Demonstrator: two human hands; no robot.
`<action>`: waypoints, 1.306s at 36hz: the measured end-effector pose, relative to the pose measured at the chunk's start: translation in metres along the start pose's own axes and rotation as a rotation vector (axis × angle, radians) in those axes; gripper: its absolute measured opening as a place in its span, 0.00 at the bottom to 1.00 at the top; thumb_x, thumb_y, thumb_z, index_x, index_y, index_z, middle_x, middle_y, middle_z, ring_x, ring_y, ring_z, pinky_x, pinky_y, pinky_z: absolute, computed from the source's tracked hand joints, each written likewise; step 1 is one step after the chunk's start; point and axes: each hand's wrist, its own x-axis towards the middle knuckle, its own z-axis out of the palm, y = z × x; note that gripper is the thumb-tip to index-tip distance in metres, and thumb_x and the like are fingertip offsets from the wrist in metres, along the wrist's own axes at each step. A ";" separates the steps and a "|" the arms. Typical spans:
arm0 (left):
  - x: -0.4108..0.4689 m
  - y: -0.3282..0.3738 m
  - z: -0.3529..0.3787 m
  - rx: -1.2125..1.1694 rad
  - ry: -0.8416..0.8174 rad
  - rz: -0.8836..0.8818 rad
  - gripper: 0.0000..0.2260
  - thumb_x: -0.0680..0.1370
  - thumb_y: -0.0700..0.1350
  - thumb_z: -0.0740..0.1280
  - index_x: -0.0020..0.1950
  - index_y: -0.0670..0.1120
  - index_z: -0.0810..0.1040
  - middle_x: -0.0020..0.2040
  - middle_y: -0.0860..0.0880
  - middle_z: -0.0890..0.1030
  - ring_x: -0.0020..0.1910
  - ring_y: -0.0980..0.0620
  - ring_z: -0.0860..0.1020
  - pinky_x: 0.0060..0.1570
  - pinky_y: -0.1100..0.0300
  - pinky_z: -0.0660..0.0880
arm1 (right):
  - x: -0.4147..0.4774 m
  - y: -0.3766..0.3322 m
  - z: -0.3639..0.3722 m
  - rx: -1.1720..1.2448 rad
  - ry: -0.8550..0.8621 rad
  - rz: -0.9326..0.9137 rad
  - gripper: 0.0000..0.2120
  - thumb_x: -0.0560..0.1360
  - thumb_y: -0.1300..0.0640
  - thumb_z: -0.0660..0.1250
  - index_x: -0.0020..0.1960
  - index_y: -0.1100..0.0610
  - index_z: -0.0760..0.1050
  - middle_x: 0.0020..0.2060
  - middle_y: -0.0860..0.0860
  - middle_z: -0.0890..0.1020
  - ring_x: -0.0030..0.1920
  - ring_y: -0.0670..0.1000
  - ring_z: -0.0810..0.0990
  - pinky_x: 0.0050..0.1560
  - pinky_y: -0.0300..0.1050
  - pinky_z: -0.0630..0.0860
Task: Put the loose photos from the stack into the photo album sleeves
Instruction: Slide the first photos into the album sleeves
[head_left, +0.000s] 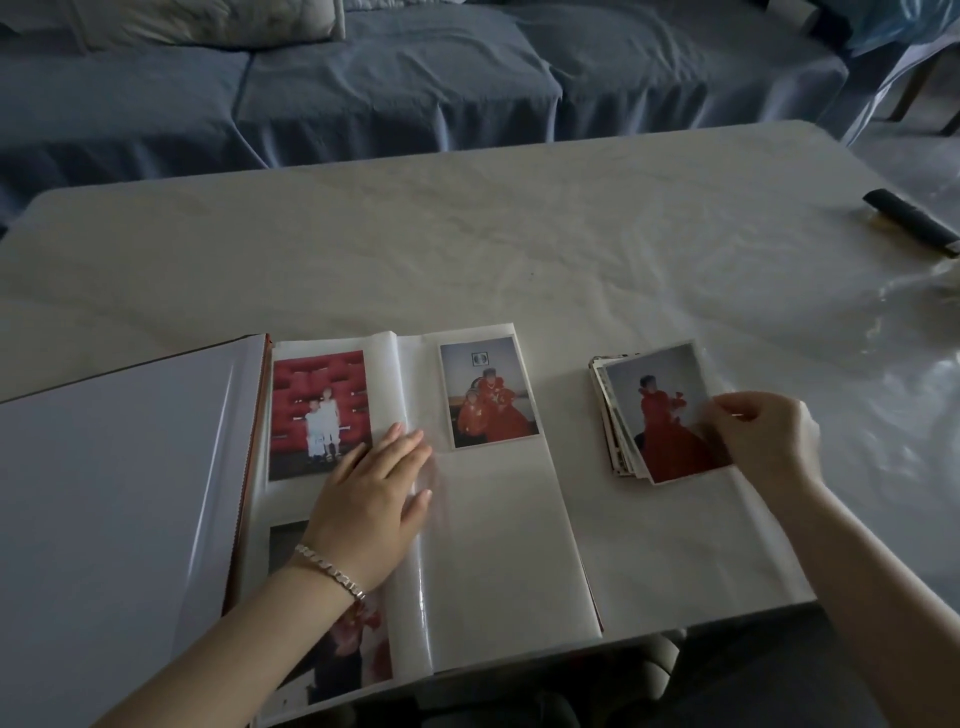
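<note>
— Since the right hand pinches the top photo at its right edge, thumb and fingers curled onto it, how will it handle?
— Light and thin, I'd judge: bendy yet springy, with a glossy face that marks easily. Take it by an edge or corner, never the face.
— Where does it lie?
— Atop the stack, right of the album and a little apart from it. The pinch sits on the photo's side farthest from the album, so most of the sheet lies between the fingers and the album.
— And the other hand?
— The left hand lies flat on the album near its fold, fingers straight, holding nothing; the tips look blurred, perhaps under the clear film, though I cannot be sure.
— Room left?
— The album's right page looks free below its one filled slot.
</note>
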 end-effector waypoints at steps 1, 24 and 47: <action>-0.001 -0.001 -0.001 -0.022 0.002 0.002 0.21 0.81 0.51 0.55 0.75 0.51 0.59 0.76 0.56 0.55 0.69 0.64 0.40 0.68 0.64 0.38 | 0.001 -0.002 -0.002 0.049 -0.034 0.042 0.04 0.71 0.61 0.71 0.45 0.59 0.83 0.35 0.51 0.80 0.36 0.48 0.75 0.40 0.39 0.69; -0.008 -0.007 -0.016 -0.808 0.132 -0.535 0.06 0.74 0.46 0.70 0.47 0.45 0.78 0.44 0.52 0.82 0.45 0.52 0.81 0.34 0.73 0.71 | -0.128 -0.085 0.086 0.330 -0.569 -0.194 0.15 0.74 0.63 0.68 0.60 0.57 0.76 0.35 0.42 0.82 0.30 0.38 0.79 0.32 0.30 0.74; -0.022 0.006 -0.035 -0.327 0.575 -0.339 0.07 0.69 0.31 0.72 0.45 0.34 0.77 0.26 0.43 0.77 0.20 0.52 0.69 0.20 0.71 0.62 | -0.122 -0.039 0.085 -0.142 -0.319 -0.592 0.15 0.72 0.68 0.68 0.58 0.67 0.77 0.66 0.61 0.72 0.59 0.62 0.78 0.52 0.53 0.76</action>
